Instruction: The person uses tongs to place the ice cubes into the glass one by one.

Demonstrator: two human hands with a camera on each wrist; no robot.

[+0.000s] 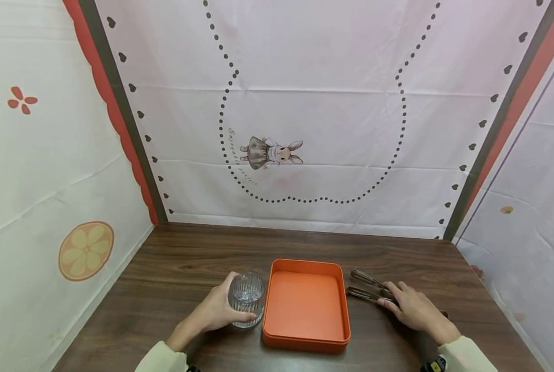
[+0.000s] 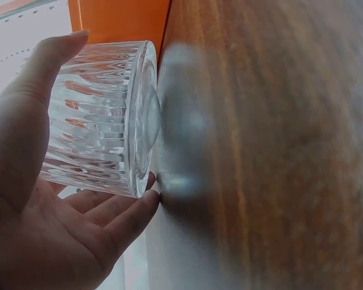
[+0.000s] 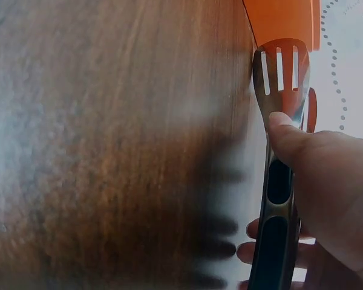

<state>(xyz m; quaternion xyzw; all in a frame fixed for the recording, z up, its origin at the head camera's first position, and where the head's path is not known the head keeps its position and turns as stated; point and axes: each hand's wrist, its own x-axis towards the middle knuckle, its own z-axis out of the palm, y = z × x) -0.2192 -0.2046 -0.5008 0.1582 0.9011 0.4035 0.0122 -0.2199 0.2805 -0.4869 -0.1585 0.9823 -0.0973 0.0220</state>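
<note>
A clear ribbed drinking glass (image 1: pixel 248 299) stands upright just left of the orange tray (image 1: pixel 306 310). My left hand (image 1: pixel 218 309) holds it from the left, thumb on the near side and fingers round the far side. In the left wrist view the base of the glass (image 2: pixel 103 121) is at or just above the tabletop; I cannot tell which. To the tray's right, metal tongs (image 1: pixel 362 294) point toward it with their two arms spread apart. My right hand (image 1: pixel 415 308) grips them around the middle. The right wrist view shows one slotted tong head and a dark-inlaid handle (image 3: pixel 276 241), with the thumb across it.
The shallow square tray, with raised walls, sits between both hands on the dark wooden table (image 1: pixel 202 245). A printed white cloth (image 1: pixel 318 119) hangs behind the table, and more cloth (image 1: pixel 30 181) lines the left and right sides.
</note>
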